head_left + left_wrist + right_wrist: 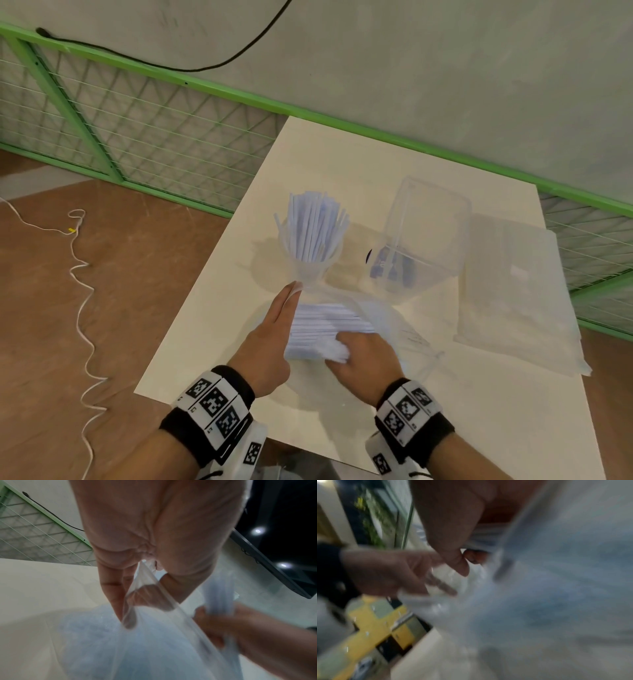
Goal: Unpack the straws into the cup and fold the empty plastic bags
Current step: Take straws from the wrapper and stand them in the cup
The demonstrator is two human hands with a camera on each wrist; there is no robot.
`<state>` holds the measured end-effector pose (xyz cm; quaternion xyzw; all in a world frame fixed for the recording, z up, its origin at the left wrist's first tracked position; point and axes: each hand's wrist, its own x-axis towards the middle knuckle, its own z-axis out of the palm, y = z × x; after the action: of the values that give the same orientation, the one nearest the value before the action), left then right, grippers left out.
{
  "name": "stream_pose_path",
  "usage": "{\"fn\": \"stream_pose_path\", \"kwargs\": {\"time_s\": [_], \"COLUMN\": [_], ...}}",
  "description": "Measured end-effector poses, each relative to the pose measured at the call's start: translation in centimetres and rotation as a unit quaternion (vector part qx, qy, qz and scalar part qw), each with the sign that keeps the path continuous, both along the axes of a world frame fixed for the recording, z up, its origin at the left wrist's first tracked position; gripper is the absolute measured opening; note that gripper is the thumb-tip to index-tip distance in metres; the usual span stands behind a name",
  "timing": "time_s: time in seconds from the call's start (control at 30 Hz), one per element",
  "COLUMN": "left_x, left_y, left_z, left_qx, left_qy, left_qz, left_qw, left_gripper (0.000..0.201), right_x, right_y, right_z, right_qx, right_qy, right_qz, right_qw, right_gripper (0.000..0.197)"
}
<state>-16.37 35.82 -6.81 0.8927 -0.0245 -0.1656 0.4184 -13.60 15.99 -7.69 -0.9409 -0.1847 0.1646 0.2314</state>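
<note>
A clear cup stands mid-table with several white-wrapped straws upright in it. Just in front lies a clear plastic bag with a bundle of straws in it. My left hand pinches the bag's edge near the cup's base; in the left wrist view the film runs between thumb and fingers of that hand. My right hand grips the near end of the bundle, and its fingers wrap round the straws. The right wrist view is blurred.
A clear plastic box stands right of the cup. A flat stack of clear bags lies at the table's right edge. The cream table ends close on the left, above a brown floor with a white cord. A green mesh fence runs behind.
</note>
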Motion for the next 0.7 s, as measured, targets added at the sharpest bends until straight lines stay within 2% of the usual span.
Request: {"fn": "stream_pose_path", "kwargs": {"time_s": [0.07,0.13,0.2,0.27,0.37,0.43,0.53,0.7], "left_x": [0.0,0.1,0.1,0.2,0.3,0.2,0.2,0.1], "left_y": [0.0,0.0,0.0,0.0,-0.1,0.0,0.2,0.5], "left_z": [0.1,0.2,0.2,0.2,0.3,0.3,0.1,0.4], "left_qx": [-0.001,0.003,0.004,0.002,0.004,0.003,0.001,-0.005], "left_qy": [-0.003,-0.003,-0.001,-0.001,0.003,0.007,0.008,0.03], "left_qz": [0.001,0.0,-0.001,-0.002,-0.002,-0.001,-0.003,0.003], "left_qw": [1.0,1.0,1.0,1.0,1.0,1.0,1.0,1.0], "left_gripper": [0.114,0.114,0.115,0.114,0.113,0.114,0.115,0.113], "right_x": [-0.1,-0.1,-0.4,-0.7,-0.8,-0.1,2.6,8.5], "right_y": [-0.5,-0.7,-0.6,-0.5,-0.9,-0.9,-0.3,2.2], "right_z": [1.5,3.0,3.6,2.7,0.8,1.5,6.7,17.2], "right_qx": [0.143,0.283,0.348,0.318,0.2,0.188,0.251,0.329], "right_qy": [-0.015,0.01,0.047,0.053,0.083,0.095,0.057,-0.072], "right_qz": [-0.06,-0.128,-0.165,-0.177,-0.167,-0.15,-0.147,-0.137], "right_qw": [0.988,0.951,0.922,0.93,0.962,0.966,0.955,0.931], "right_gripper": [0.041,0.044,0.04,0.034,0.035,0.033,0.014,0.016]}}
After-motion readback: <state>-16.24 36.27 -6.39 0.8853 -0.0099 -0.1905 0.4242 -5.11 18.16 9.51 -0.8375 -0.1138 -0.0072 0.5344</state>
